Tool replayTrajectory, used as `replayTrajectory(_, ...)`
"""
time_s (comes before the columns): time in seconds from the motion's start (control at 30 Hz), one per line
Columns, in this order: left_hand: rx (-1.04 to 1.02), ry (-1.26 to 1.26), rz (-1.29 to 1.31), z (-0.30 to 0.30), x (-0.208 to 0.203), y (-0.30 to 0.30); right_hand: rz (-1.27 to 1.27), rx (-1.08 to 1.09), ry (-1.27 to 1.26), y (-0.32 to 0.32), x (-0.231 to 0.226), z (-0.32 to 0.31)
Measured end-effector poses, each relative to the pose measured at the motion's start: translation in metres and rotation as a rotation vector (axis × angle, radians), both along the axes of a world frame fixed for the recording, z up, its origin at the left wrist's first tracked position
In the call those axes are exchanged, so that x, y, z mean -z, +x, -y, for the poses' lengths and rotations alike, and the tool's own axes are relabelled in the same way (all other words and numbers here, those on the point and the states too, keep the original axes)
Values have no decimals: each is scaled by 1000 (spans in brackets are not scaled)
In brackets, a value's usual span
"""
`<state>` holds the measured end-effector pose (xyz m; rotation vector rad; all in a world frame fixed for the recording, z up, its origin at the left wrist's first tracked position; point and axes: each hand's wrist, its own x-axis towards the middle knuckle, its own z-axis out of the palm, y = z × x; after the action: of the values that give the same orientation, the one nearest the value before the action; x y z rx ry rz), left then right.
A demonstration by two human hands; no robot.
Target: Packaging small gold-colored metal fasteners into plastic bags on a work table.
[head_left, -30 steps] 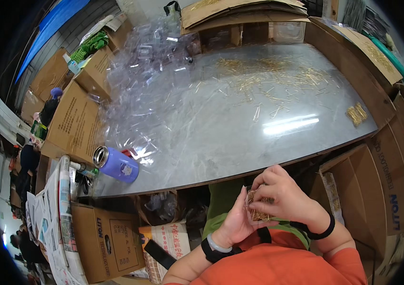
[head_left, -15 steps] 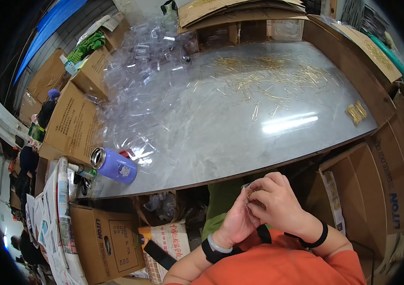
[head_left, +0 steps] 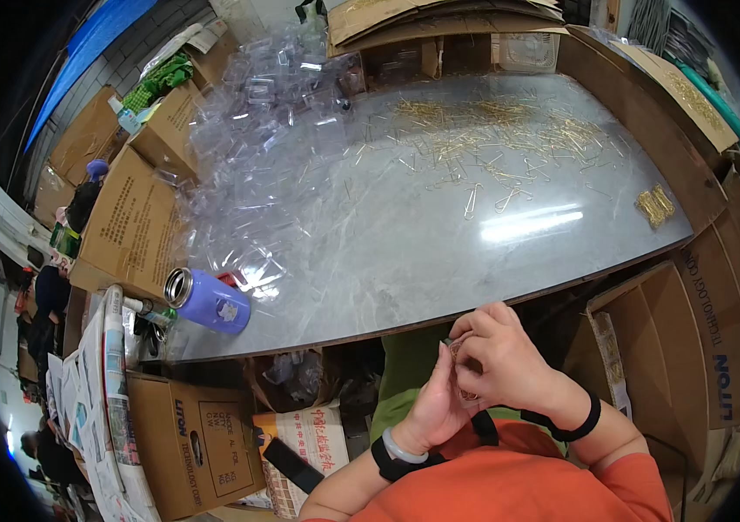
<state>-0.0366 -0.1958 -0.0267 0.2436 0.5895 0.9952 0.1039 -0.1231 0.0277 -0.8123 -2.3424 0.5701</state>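
Note:
Close to my body, just off the table's front edge, my two hands meet around a small clear plastic box. Only a sliver of this box (head_left: 467,397) shows between the fingers, with gold-coloured wire pieces inside it. My left hand (head_left: 431,411) cups it from the left and below, thumb up along its side. From the right, my right hand (head_left: 509,361) bends over it, fingertips curled at its upper side. Most of the box is hidden by my fingers. Loose gold wire hooks (head_left: 474,143) lie scattered on the far part of the grey table (head_left: 370,270).
A heap of clear plastic boxes (head_left: 257,165) covers the table's left side. A purple bottle (head_left: 213,300) stands at the front left. Filled packs of gold hooks (head_left: 654,207) lie at the right edge. Cardboard boxes (head_left: 130,222) and a cardboard wall (head_left: 648,130) border the table.
My right hand has shifted slightly up, its fingers curling differently over the box. My left hand stays nearly in place, still around the box. The things on the table have not moved.

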Motion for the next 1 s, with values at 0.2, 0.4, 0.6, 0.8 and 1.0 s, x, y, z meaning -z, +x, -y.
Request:
replayTrajectory(0.2,30,97,40,-7,-8,0,-161,139,-75,6,12,-7)
replayTrajectory(0.4,37,72,43,-7,-4,0,-238,252,-205,5,10,-8)
replayTrajectory(0.6,46,37,34,-7,-5,1,-136,97,-222,6,17,-7)
replayTrajectory(0.8,44,37,44,-7,-5,1,-160,-4,-266,11,7,-11)
replayTrajectory(1.0,54,93,99,-6,5,-7,-11,-216,-296,26,0,-19)
